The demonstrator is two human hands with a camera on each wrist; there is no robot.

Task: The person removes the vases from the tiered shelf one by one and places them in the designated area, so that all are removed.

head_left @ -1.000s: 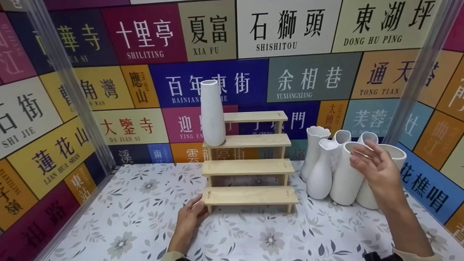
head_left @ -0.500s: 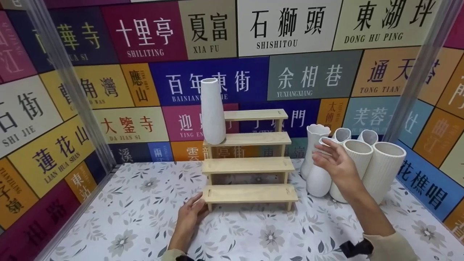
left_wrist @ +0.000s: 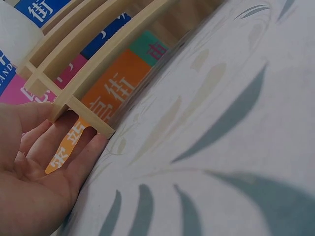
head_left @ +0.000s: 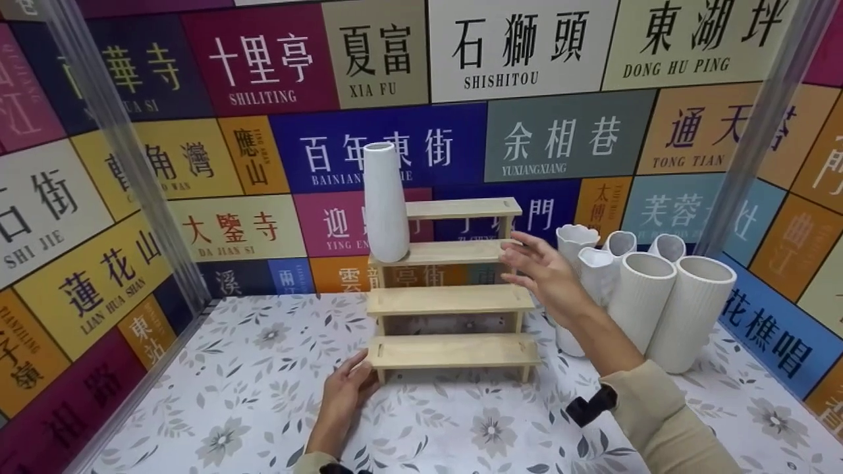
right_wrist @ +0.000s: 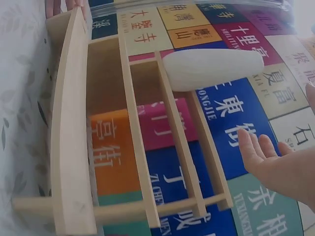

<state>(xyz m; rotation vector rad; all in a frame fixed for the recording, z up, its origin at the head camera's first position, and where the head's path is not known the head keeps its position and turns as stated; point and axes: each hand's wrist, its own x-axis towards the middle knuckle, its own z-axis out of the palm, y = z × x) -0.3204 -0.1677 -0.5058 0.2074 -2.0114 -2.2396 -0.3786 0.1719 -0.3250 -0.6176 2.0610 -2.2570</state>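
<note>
A pale wooden stepped stand (head_left: 454, 352) with several narrow shelves stands mid-table. One tall white vase (head_left: 385, 204) is upright on the left end of its second shelf from the top. At the lowest shelf's left end, my left hand (head_left: 346, 385) grips the stand; the left wrist view has the thumb (left_wrist: 35, 115) against the shelf end and fingers by the leg. My right hand (head_left: 543, 273), fingers loosely spread and holding nothing, is at the stand's right side in the head view. In the right wrist view that hand (right_wrist: 280, 162) appears apart from the shelves.
Several white vases stand close together on the right, including a ribbed cylinder (head_left: 691, 316) and one with a scalloped rim (head_left: 576, 236). A floral cloth (head_left: 263, 395) covers the table. Behind rises a wall (head_left: 369, 151) of coloured lettered panels, with clear corner posts (head_left: 757, 131).
My right hand has moved left from above the vase group to the stand's right side. My left hand, the stand and the vase on it have stayed put.
</note>
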